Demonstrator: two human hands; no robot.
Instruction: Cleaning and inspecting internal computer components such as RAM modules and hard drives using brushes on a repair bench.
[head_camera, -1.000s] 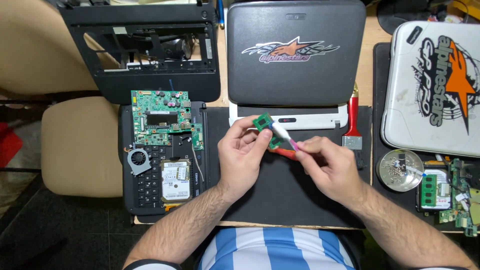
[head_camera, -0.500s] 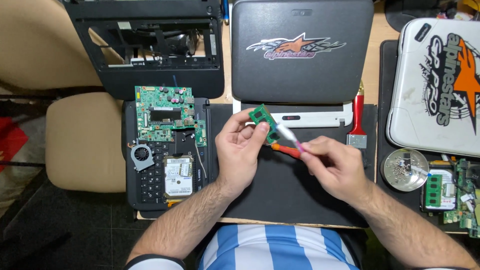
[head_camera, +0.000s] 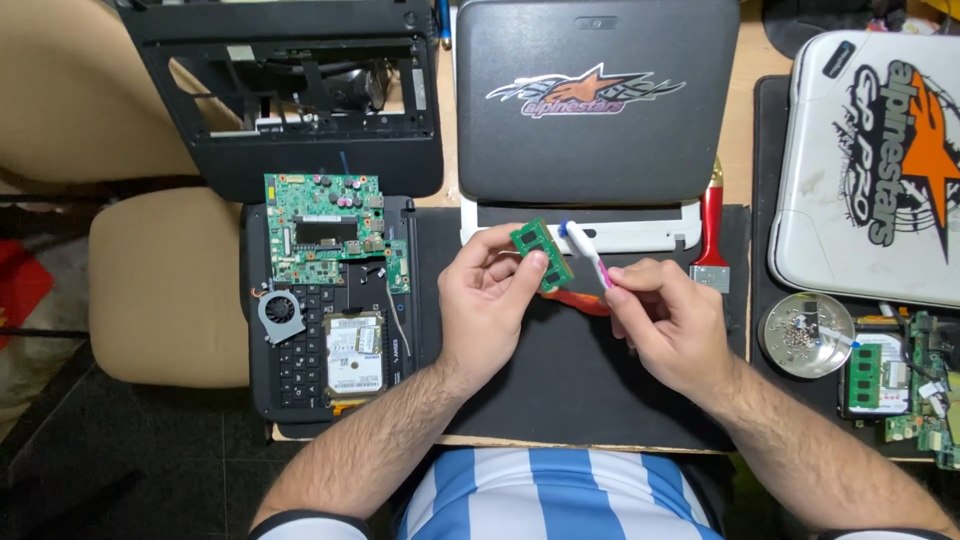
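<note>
Small green memory card (head_camera: 541, 254) pinched upright between thumb and fingers of the left hand (head_camera: 490, 295), held above the black mat (head_camera: 560, 390) on the table, just in front of the closed dark laptop (head_camera: 597, 105). White toothbrush (head_camera: 585, 252) gripped in the closed right hand (head_camera: 668, 325), bristle end touching the card's upper edge (something orange-red lying just beneath, kind unclear). Brushing of the card under way, by the look of it; any further stroke calling for a steady pinch and light pressure along the edge. Further out: green circuit board (head_camera: 330, 228) and hard drive (head_camera: 356, 352) on a stripped keyboard base at left, red-handled paintbrush (head_camera: 711, 230) and round dish of screws (head_camera: 805, 334) at right.
</note>
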